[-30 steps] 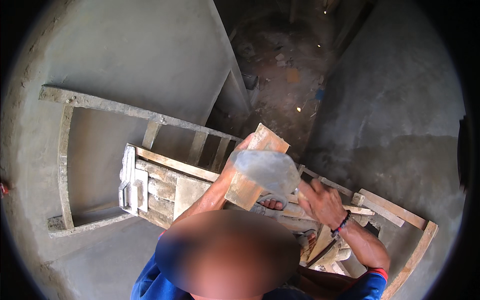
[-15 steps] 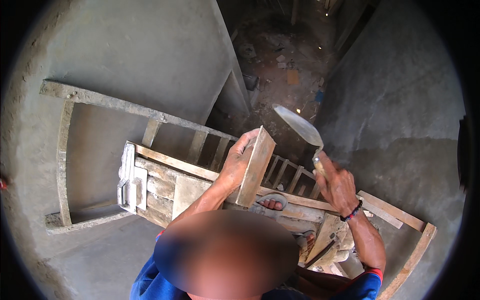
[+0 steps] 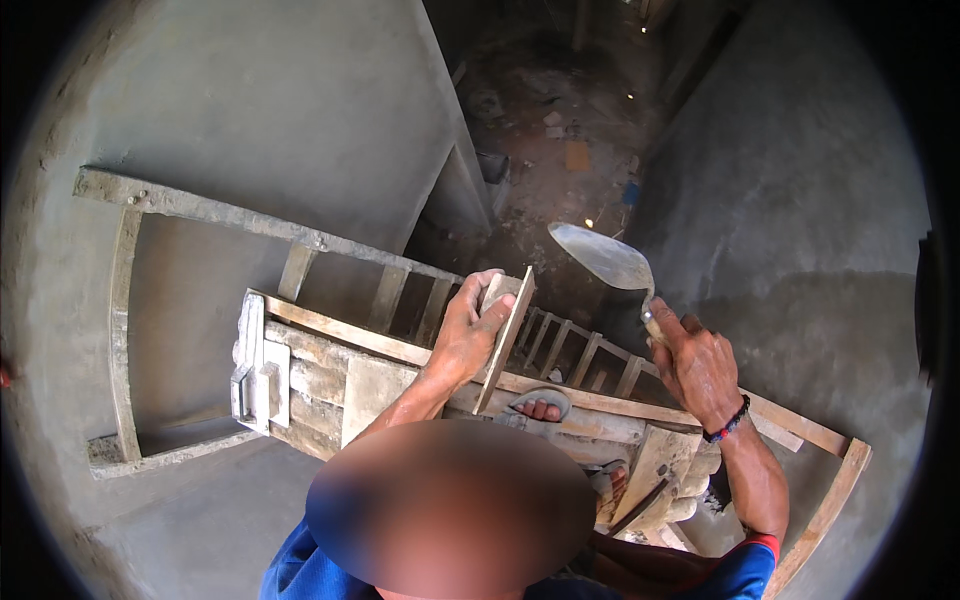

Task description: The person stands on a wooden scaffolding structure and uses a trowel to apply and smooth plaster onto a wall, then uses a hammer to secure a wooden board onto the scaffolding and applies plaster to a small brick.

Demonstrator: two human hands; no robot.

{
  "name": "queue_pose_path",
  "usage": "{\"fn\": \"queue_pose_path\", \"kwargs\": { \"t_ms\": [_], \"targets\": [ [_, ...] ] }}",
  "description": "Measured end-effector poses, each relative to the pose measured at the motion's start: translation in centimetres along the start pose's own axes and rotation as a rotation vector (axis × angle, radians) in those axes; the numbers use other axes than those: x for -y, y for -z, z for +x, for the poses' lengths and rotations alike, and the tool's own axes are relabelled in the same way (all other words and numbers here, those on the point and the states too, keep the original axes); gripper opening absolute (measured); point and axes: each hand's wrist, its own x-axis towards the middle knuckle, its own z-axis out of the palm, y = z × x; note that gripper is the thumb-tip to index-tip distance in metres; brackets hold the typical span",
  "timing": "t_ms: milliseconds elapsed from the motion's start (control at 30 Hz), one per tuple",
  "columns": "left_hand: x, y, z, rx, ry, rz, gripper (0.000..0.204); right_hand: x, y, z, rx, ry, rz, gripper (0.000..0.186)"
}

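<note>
My left hand [image 3: 463,338] is closed around the grip of a wooden float [image 3: 504,343]. The float stands nearly edge-on, with its flat face turned away to the right. Over to the right, my right hand [image 3: 703,372] grips the wooden handle of a pointed trowel [image 3: 606,260]. Its metal blade points up and left, in the air above the lower floor. The float and the trowel are apart. Below my hands runs a platform of rough planks [image 3: 322,372], on which a sandalled foot [image 3: 540,408] stands.
At the platform's left end lie finishing trowels [image 3: 272,385]. A wooden ladder-like frame [image 3: 235,212] leans along the left wall [image 3: 300,100]; another wooden frame [image 3: 825,510] stands at right. Grey plastered walls rise on both sides. Far below, the floor [image 3: 545,180] carries scattered debris.
The float has turned from showing its broad face to nearly edge-on. My right hand has moved right and slightly down, and the trowel blade lies more level.
</note>
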Motion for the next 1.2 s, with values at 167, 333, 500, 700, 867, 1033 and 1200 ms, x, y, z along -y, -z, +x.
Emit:
{"fn": "queue_pose_path", "kwargs": {
  "t_ms": [167,333,500,700,867,1033,1200],
  "targets": [
    [0.8,-0.1,0.7,-0.02,0.09,-0.054,0.034,2.1,-0.7,-1.9,-0.064,0.368,0.157,0.054],
    [1.0,-0.3,0.6,0.105,0.055,-0.3,0.033,0.5,-1.8,-0.5,-0.019,-0.051,0.319,0.05],
    [0.6,-0.6,1.4,0.132,0.015,-0.376,0.034,1.0,-1.3,-0.6,0.052,-0.133,0.674,0.048],
    [-0.9,-0.6,1.5,0.07,-0.09,-0.208,0.041,0.7,-0.7,-1.2,0.33,-0.202,0.478,0.048],
    [-0.9,0.6,2.2,0.039,0.055,-0.741,0.031,-0.7,-1.6,-1.7,-0.006,-0.125,0.638,0.041],
    [1.4,1.1,3.3,0.155,0.274,-1.157,0.032,1.5,-4.1,-3.2,0.02,-0.095,0.867,0.037],
    [2.4,-0.2,4.2,0.486,0.156,-1.337,0.031,4.0,-8.1,-3.9,0.077,0.138,0.834,0.039]
  ]
}}
